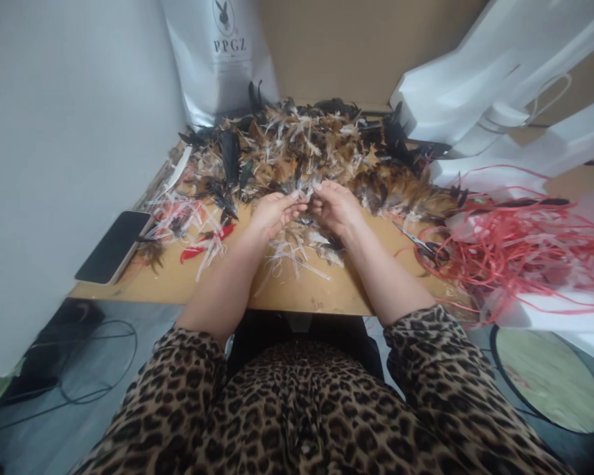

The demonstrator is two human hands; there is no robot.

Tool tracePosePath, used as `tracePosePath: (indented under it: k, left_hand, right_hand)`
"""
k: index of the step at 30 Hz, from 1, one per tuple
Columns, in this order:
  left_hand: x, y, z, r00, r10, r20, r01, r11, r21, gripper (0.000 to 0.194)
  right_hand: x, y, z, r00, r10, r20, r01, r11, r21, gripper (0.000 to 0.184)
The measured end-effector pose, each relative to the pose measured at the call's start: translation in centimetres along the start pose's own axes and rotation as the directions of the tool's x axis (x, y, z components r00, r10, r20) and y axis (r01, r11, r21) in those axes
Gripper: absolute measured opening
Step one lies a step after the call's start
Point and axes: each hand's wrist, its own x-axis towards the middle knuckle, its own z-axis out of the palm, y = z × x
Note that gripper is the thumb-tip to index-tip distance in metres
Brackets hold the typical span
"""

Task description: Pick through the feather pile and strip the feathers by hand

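My left hand [276, 212] and my right hand [337, 206] meet over the middle of the table, fingertips close together. Each is closed in a pinch on small, pale feathers [304, 196], partly hidden by the fingers. Just behind them lies a broad heap of brown, black and whitish feathers [307, 142]. Below my hands, thin clear strips [287, 256] and a few loose feathers lie on the wooden table [307, 300].
Left are a phone [113, 247], tangled pale strips [181, 218] and red feathers [193, 253]. Scissors [423, 244] lie right, beside a tangle of red strips [534, 244]. A white bag [222, 72] stands behind; a white machine [455, 86] rises at right.
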Motion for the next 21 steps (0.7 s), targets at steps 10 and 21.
tracePosePath:
  k: [10, 21]
  left_hand:
    - [-0.3, -0.2, 0.4, 0.998, 0.008, 0.065, -0.018, 0.989, 0.149, 0.021]
    - [0.1, -0.5, 0.2, 0.996, 0.092, 0.009, -0.092, 0.983, 0.157, 0.023]
  right_hand:
    - [0.4, 1.9, 0.0, 0.985, -0.146, -0.087, 0.128, 0.974, -0.186, 0.032]
    - [0.0, 1.4, 0.4, 0.964, -0.243, -0.110, 0.194, 0.920, -0.339, 0.030]
